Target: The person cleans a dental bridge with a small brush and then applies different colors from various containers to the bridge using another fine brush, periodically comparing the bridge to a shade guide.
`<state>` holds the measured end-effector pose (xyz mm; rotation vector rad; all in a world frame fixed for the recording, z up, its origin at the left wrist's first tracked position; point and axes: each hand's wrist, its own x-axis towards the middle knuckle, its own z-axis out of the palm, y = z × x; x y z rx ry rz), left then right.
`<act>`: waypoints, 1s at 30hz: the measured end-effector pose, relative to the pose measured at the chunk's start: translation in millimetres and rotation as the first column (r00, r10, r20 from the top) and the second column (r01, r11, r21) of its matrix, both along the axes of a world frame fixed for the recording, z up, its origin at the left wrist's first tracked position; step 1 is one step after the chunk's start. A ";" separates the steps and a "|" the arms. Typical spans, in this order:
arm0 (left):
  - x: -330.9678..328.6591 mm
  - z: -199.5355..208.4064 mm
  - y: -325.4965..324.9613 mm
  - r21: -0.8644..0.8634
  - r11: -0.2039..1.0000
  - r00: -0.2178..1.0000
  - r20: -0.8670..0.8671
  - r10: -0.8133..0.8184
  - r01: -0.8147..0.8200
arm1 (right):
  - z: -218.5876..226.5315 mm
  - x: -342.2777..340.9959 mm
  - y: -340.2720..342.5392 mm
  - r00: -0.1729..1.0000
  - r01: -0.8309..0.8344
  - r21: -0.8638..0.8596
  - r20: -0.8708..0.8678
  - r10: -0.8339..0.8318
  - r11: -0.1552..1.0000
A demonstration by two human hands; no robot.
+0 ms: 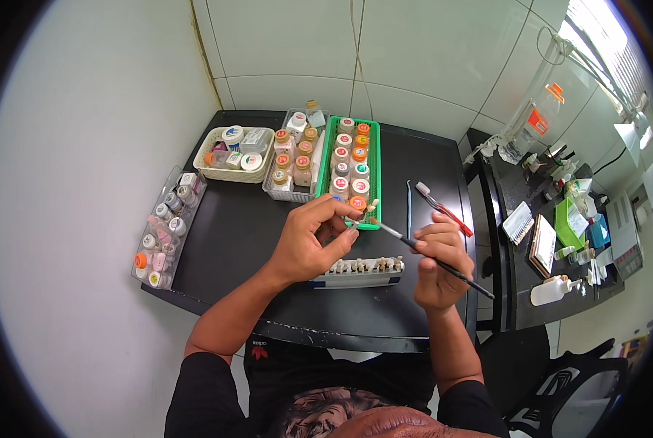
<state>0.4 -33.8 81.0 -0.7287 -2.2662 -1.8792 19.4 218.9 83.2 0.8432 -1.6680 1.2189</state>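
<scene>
"Brush (396, 234), slim and dark-handled, in the right hand (445, 264) of a person seated at a black table (221, 252). The fingers are closed around the handle, and the tip points left, toward the other hand."

"And the left hand (313, 237)?"

"Thumb and fingers are pinched together on a small piece (373, 206), largely hidden, its cream-coloured end showing beyond the fingertips. The brush tip is right beside it; whether they touch cannot be told from this angle."

"What lies below the hands?"

"A white rack (356, 279) stands between the forearms, bearing a row of small tooth-shaped tabs. Farther out, at right, a thin blue tool (409, 208) lies beside a toothbrush (454, 219) with a red handle."

"And beyond that?"

"A green basket (377, 157) holds capped bottles in two rows, many with orange or white lids. Next to it, a clear bin (288, 196) carries more bottles, then a cream basket (232, 175) of jars. A clear tray (156, 220) of little jars lines the left edge."

"The background?"

"A second dark table (523, 315) at right, with a white bottle (549, 291) and a bright green tray (566, 230); at the back, a pale tiled wall (290, 44)."
</scene>
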 end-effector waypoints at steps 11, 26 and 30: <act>1.6 -7.8 0.9 0.126 0.988 0.980 0.169 -0.105 0.084 | -1.5 1.0 -0.3 0.997 0.044 0.048 0.060 -0.047 0.998; 4.0 -0.3 -0.6 0.031 0.995 0.982 0.162 -0.099 0.095 | -2.7 3.1 5.3 0.998 0.056 -0.006 0.038 -0.056 0.998; 5.0 1.6 -0.4 -0.011 0.997 0.987 0.137 -0.080 0.082 | -1.4 3.6 1.9 0.995 0.080 0.036 0.063 -0.082 0.996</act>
